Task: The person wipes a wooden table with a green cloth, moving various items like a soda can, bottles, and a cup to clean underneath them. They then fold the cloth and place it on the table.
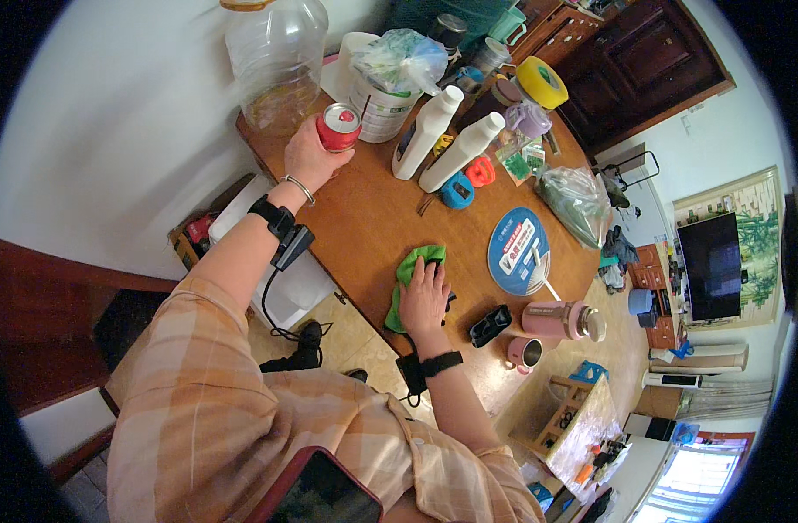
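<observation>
My left hand is wrapped around a red drink can near the table's left corner, by a white plastic bucket. The can is upright; whether its base touches the table is hidden by my fingers. Over a green cloth lies my right hand, palm down, holding it against the wooden table near the front edge. Small dark things show beside these fingers, too covered to name. Right of that hand are a black plastic holder, a pink mug and a pink thermos.
Beyond the can stand a large clear jar and the bucket. Two white bottles rise mid-table, near a blue tape measure. A round blue fan lies flat beside a plastic bag.
</observation>
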Available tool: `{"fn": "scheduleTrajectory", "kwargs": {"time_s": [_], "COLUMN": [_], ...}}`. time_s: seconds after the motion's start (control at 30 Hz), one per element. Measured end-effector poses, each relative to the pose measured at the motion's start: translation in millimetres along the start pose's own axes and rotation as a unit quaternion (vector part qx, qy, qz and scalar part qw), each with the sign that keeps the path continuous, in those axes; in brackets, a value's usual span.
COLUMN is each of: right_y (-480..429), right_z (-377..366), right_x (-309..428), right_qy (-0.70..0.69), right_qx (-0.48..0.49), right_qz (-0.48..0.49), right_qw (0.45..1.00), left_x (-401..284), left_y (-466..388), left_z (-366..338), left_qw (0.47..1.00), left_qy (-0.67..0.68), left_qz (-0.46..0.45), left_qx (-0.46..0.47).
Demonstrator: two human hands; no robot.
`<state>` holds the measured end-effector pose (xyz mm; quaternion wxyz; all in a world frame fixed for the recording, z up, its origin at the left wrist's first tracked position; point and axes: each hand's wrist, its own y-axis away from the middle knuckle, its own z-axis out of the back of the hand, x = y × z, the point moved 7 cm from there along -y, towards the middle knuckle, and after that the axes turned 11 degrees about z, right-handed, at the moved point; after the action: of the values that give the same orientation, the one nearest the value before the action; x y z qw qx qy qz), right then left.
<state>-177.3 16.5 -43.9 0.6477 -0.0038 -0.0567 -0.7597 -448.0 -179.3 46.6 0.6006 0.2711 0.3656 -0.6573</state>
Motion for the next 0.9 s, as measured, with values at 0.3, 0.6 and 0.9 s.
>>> {"fn": "scheduleTrajectory", "kwargs": {"time_s": [0.3,0.6,0.9], "right_y": [-39,-52,-74], "right_z": [1,10,21], "right_x": [-25,-71,-81], "right_qy": [0.032,0.012,0.039], "right_qx": [0.049,0.06,0.08], "right_qz": [-0.046,-0.159,-0.101], "right_qw": [0.997,0.985,0.991], "left_x": [12,21,-85], "left_y": [-35,7,89], "left_z": [-11,7,-82], "left_qw": [0.995,0.989,0.99], "left_qy": [0.091,0.106,0.074], "left_qz": [-0.008,0.003,-0.12], "left_qx": [0.048,-0.104,0.03]}}
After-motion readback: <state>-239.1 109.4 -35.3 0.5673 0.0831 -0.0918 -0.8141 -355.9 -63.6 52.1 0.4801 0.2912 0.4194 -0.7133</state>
